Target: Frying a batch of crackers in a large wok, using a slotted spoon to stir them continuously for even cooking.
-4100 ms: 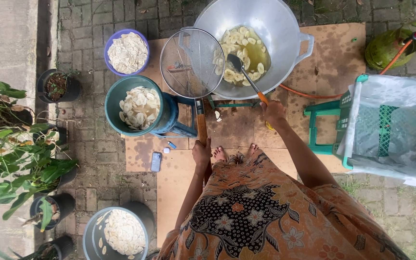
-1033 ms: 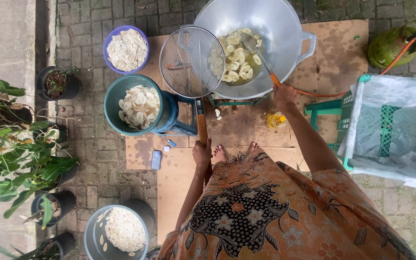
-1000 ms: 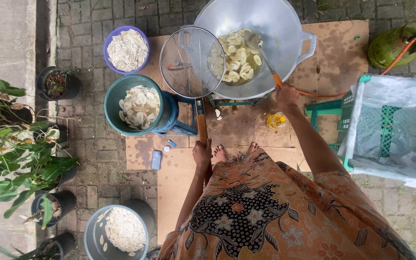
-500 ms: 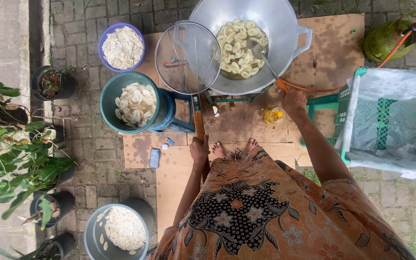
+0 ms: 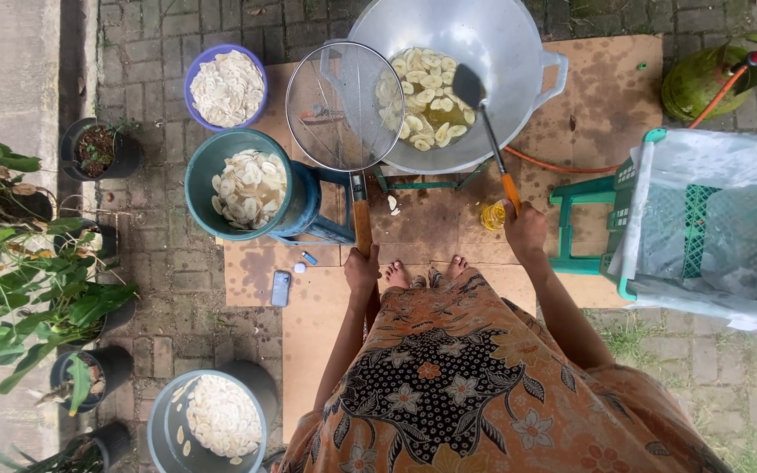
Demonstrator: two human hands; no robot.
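overhead, the left hand [image 5: 362, 269] is closed around the wooden handle of a round mesh skimmer [image 5: 344, 106], whose net hangs level over the left rim of the wok [image 5: 519, 44]. right hand [image 5: 526, 230] is wrapped tight on the orange end of a ladle [image 5: 469, 86], its dark bowl resting among pale slices [image 5: 422, 96] in the oil. a teal bucket [image 5: 199, 180] of slices stands just left of the skimmer handle, a purple bowl [image 5: 193, 79] of slices beyond it. bare feet [image 5: 427, 273] sit on cardboard [image 5: 606, 96] below the wok. a phone [image 5: 280, 288] lies left of the feet. a green gas cylinder [image 5: 703, 83] is far right.
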